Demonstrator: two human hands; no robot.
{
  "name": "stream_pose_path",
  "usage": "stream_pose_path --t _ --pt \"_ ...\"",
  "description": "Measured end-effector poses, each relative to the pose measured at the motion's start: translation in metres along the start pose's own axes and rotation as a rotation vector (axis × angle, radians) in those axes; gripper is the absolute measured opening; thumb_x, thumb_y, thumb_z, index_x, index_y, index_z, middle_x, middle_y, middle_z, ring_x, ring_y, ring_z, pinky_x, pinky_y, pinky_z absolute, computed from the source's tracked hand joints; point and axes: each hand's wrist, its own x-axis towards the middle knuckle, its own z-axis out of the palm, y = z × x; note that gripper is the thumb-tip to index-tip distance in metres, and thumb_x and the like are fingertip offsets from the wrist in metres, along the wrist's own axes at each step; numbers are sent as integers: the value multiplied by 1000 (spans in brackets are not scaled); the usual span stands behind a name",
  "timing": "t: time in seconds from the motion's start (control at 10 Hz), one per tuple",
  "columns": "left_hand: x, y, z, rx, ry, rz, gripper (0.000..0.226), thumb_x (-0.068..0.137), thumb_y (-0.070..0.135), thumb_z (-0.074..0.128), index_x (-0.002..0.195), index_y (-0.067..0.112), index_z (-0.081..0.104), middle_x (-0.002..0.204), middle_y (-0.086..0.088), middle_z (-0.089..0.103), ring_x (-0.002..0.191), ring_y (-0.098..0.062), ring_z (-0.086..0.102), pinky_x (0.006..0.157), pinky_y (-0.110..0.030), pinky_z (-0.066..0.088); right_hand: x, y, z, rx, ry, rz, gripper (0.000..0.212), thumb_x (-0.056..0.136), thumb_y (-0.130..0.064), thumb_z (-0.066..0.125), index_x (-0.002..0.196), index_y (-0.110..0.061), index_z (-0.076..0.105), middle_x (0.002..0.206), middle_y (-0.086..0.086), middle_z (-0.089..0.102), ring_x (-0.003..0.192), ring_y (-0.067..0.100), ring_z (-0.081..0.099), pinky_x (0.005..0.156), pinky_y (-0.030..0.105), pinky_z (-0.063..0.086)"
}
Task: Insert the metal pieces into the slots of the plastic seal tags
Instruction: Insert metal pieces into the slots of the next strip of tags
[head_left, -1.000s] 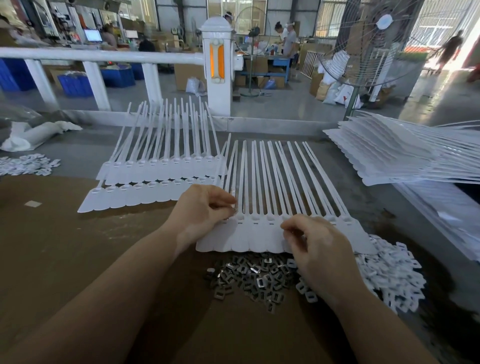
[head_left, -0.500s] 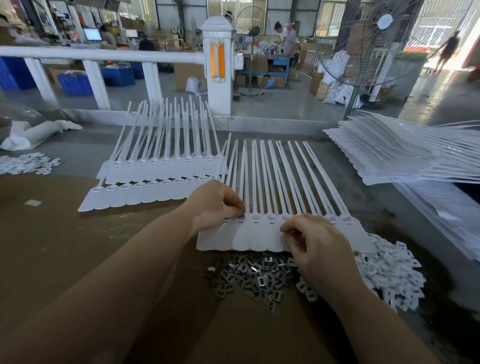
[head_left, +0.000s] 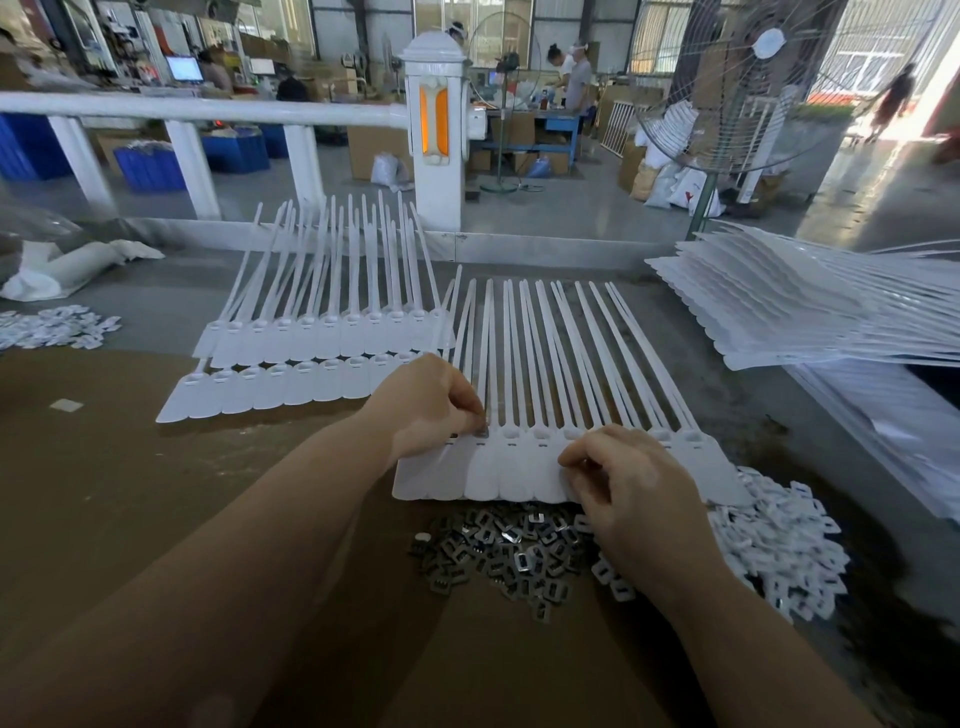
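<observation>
Left hand (head_left: 434, 402) sits curled over the left end of the near strip of seal tags (head_left: 519, 467), fingertips pinching a small metal piece (head_left: 481, 431) right at a slot in the row of tag heads. Right hand (head_left: 631, 488) is curled too, fingers bunched on the tag heads further right along the same strip; what it pinches, if anything, I cannot tell. That strip lies at the middle of the worktop (head_left: 104, 467), flat ends toward the person, long tails fanning toward the far edge. Just below it, at the near side, a loose heap of metal pieces (head_left: 509, 553) lies on the brown surface, with a pile of small white plastic parts (head_left: 779, 545) beside it to the right. Two more strips of tags (head_left: 311, 358) lie overlapped to the left and farther back. A thick stack of tag strips (head_left: 779, 306) rests at the right edge. Another scatter of white parts (head_left: 52, 327) sits at the left edge.
</observation>
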Motion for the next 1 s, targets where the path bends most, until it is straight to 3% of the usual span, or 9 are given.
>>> stream_pose_path --t 0.3,0.7,0.9,1.0 --pt "-5 -7 0 -43 47 7 14 84 7 65 85 20 71 73 17 61 73 -2 57 75 -20 46 0 1 0 -9 -9 2 5 83 -8 65 85 -13 67 85 -4 63 86 12 53 74 18 35" --pt "-13 -11 7 29 102 45 17 87 9 61 89 22 72 80 15 61 74 5 54 63 -4 38 0 1 0 -5 -8 -6 6 82 -7 65 85 -12 67 87 -3 64 88 13 54 75 19 37" --pt "-19 -7 6 18 123 91 16 86 12 62 85 25 72 78 20 60 70 6 54 60 -3 40 0 2 1 -4 -7 -4 6 83 -9 65 85 -14 67 87 -4 63 88 12 53 75 19 37" --pt "-27 3 3 -17 18 185 20 83 16 68 74 34 66 78 21 61 71 11 54 62 -3 39 0 1 0 -6 -3 -4 6 83 -9 65 85 -14 67 86 -4 63 87 12 53 75 20 37"
